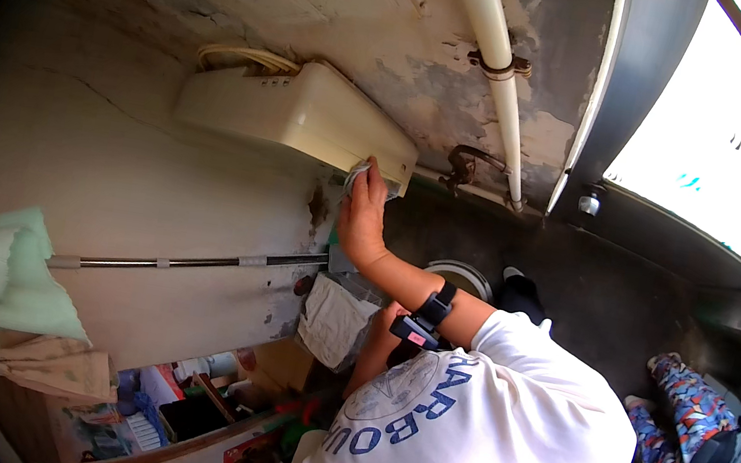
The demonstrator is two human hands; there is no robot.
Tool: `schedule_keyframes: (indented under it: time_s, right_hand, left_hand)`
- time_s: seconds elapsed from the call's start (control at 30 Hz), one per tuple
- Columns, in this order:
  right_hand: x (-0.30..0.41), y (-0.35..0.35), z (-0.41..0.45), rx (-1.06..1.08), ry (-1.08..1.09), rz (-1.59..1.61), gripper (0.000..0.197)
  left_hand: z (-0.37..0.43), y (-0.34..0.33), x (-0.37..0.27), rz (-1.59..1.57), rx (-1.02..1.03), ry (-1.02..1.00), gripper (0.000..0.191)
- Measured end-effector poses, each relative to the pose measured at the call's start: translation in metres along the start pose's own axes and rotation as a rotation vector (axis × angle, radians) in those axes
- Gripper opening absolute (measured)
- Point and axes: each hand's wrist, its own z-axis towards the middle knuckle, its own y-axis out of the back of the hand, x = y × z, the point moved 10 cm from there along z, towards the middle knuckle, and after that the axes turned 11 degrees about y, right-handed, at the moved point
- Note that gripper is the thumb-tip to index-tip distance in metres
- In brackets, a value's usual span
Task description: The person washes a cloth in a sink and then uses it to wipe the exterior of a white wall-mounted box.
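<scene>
My right hand (364,213) is raised and presses a crumpled grey-white cloth (356,175) to the lower edge of a cream wall-mounted casing (350,124). A black strap with a small device (428,319) is around the right forearm. Lower down, my left hand (395,316) is mostly hidden behind that forearm, and whether it holds anything cannot be seen. Close to the left hand, a pale cloth (337,320) hangs over the front of a clear container (358,287) by the wall.
A metal rail (193,264) on the wall carries green towels (12,271). Below, an open drawer (188,445) holds mixed items. A white pipe (502,71) runs along the peeling wall. A round basin (464,274) stands low. At right, a person in patterned trousers (696,409) is near.
</scene>
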Motion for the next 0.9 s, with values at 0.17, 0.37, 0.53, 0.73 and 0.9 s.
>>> schedule_keyframes:
  time_s: [0.17, 0.37, 0.53, 0.73, 0.9]
  right_hand:
    - [-0.144, -0.009, -0.056, -0.044, -0.237, -0.250, 0.038]
    - [-0.155, -0.025, -0.062, 0.148, -0.444, -0.180, 0.037]
    - [-0.115, -0.013, -0.038, 0.036, -0.244, -0.263, 0.040]
    - [-0.228, -0.065, -0.073, 0.815, -0.558, -0.269, 0.036]
    - [-0.178, -0.031, -0.067, 0.299, -0.625, -0.308, 0.053]
  left_hand:
    - [0.005, 0.007, -0.004, -0.039, -0.178, 0.080, 0.019]
    - [-0.003, -0.003, 0.027, 0.013, -0.008, 0.254, 0.024]
    - [-0.002, 0.003, 0.006, -0.012, -0.062, 0.208, 0.025]
    - [0.000, -0.002, 0.020, -0.192, -0.061, 0.132, 0.023]
    - [-0.003, -0.003, 0.035, -0.225, -0.086, 0.125, 0.024]
